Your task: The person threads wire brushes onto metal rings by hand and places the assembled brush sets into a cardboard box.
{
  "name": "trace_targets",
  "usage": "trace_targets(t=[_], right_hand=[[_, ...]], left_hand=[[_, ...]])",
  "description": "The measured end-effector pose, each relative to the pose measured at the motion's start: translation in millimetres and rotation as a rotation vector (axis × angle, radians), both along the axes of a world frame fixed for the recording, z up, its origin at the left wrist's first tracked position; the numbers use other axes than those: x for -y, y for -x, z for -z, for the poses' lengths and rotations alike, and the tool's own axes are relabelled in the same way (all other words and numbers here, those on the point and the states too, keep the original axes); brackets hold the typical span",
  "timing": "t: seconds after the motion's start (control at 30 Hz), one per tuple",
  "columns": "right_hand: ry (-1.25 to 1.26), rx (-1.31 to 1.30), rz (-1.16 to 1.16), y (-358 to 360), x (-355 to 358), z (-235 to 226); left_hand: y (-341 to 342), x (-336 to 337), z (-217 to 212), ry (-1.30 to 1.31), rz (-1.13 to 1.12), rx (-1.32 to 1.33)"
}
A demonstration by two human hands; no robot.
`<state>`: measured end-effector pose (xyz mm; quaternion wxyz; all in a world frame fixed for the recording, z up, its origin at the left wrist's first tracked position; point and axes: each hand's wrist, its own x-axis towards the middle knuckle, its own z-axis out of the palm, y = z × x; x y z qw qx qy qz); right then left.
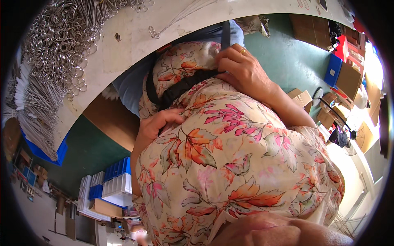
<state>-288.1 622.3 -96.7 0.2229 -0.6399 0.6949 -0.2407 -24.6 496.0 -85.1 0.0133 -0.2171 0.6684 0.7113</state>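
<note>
I am looking down my own front, which is covered by a cream garment (pixel 230 164) printed with orange and pink leaves. A black strap (pixel 180 88) runs across it. My right hand (pixel 244 71), with a ring on one finger, has its fingers curled around the upper end of the strap against the fabric. My left hand (pixel 158 123) rests lower, just below the strap, fingers bent and pinching the floral cloth. Blue-grey trouser fabric (pixel 131 82) shows past the garment's hem.
A white table (pixel 123 45) at the upper left carries a big heap of metal wire rings and rods (pixel 53 49) and one loose wire loop (pixel 155 33). Blue and white bins (pixel 117 180), cardboard boxes (pixel 303 98) and a fan (pixel 344 139) stand on the green floor (pixel 287 57).
</note>
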Motion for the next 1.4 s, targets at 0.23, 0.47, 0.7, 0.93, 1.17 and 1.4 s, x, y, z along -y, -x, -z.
trace_targets(t=[0.23, 0.47, 0.7, 0.93, 1.17, 1.4], right_hand=[[0.188, -0.051, 0.069, -4, -1, -2], [0.363, -0.033, 0.043, -4, -5, 7], [0.081, 0.099, 0.075, -6, -8, 9], [0.043, 0.271, 0.105, -3, 1, 9], [0.020, 0.368, 0.063, 3, 4, 3], [0.021, 0.103, 0.076, 6, 13, -4]], left_hand=[[2, 0, 0, -0.032, 0.013, -0.004], [10, -1, -11, -0.019, 0.017, 0.045], [8, -4, -5, -0.063, -0.075, -0.029], [15, -4, -4, -0.080, -0.108, -0.116], [10, -1, 0, -0.021, -0.068, -0.125], [9, -13, 9, -0.291, -0.221, -0.124]])
